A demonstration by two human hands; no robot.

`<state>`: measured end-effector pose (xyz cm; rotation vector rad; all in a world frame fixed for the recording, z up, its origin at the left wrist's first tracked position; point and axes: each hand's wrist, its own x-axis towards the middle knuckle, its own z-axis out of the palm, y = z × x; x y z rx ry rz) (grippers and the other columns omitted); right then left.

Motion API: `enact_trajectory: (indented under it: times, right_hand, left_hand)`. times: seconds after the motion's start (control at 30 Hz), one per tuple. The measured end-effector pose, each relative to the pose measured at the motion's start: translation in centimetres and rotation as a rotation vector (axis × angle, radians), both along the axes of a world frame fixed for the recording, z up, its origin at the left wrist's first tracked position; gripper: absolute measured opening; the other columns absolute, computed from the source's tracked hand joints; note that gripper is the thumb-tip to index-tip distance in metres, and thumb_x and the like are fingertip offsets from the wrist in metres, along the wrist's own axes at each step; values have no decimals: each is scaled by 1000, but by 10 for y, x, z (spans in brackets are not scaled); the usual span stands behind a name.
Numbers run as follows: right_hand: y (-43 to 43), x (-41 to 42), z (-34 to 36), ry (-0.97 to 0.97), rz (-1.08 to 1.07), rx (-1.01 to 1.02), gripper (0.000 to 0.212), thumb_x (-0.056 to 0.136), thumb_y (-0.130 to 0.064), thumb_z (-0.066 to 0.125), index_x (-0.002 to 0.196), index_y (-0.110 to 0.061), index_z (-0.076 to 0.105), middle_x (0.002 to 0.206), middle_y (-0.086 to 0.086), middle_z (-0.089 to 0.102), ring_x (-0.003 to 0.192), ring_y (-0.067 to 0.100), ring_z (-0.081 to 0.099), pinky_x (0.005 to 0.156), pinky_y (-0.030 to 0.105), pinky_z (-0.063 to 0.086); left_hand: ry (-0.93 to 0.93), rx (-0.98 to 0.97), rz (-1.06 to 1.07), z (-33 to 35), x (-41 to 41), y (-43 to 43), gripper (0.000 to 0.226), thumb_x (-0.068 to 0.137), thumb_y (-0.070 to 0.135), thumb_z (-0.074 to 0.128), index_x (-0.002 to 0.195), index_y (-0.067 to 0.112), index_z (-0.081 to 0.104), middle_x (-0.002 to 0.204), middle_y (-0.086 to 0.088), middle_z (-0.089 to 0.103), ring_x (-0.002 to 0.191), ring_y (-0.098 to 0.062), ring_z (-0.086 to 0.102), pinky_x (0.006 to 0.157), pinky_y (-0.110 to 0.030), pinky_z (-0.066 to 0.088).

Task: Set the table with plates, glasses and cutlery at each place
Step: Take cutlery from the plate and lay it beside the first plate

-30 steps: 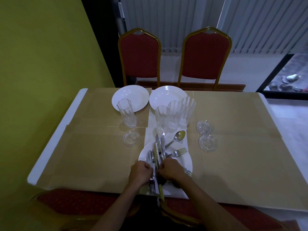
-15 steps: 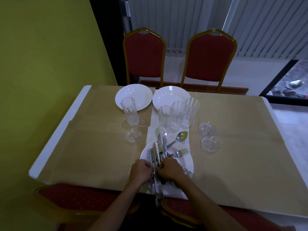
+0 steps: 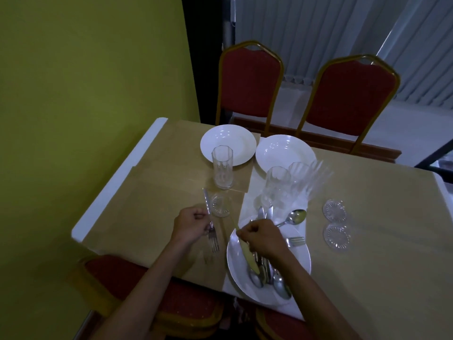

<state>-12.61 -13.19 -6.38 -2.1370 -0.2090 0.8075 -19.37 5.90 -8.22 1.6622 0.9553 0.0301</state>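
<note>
We see the left far plate [image 3: 228, 143] and the right far plate [image 3: 285, 152], both white and empty, side by side at the far edge, with a tall ribbed glass [image 3: 222, 168] upright just on our side of the left one and three more glasses [image 3: 277, 187] bunched upright before the right one. The white near plate [image 3: 302, 256] carries a heap of cutlery [image 3: 267, 271], and one spoon [image 3: 294, 217] reaches past its far rim. Our left hand [image 3: 191, 227] grips a fork [image 3: 213, 239], tines toward us, left of that plate, while our right hand [image 3: 263, 238] pinches a yellowish-glinting knife [image 3: 247, 251] slanted over its left rim.
</note>
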Motion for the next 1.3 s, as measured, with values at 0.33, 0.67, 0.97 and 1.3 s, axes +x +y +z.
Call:
enact_trajectory:
  times: [0.33,0.67,0.97,1.3]
  right_hand:
    - [123,27,7,34,-21,77,19,88,-23,73,76,-9,74,58,3,67,49,6,61,56,24,52]
    - [248,75,-18,28,-115,-17,12,93,-14,66,83,-11,73,74,1,71,53,8,67,52,22,55]
    - [309,137,-46,-98,-197,-153,28,88,-10,60,63,-20,68,65,-1,70,73,19,68,73,34,58]
    - [352,185,-69,-286,-114,-360,18,90,-15,61,81,-4,73,72,10,70,64,21,68,70,33,62]
  left_hand:
    - [-17,14,13,7,28,121,15,84,4,68,77,17,67,67,-6,67,56,-18,60,58,-29,54]
    - [67,88,-164,-24,109,236,16,78,9,72,65,18,70,74,-5,72,72,-26,72,72,-46,62]
    - [52,168,-281,-58,213,283,18,81,12,64,67,24,65,74,6,68,72,-18,67,70,-29,56]
    - [21,334,-274,-95,234,300,10,79,26,66,69,22,65,68,9,68,60,-11,68,66,-36,61]
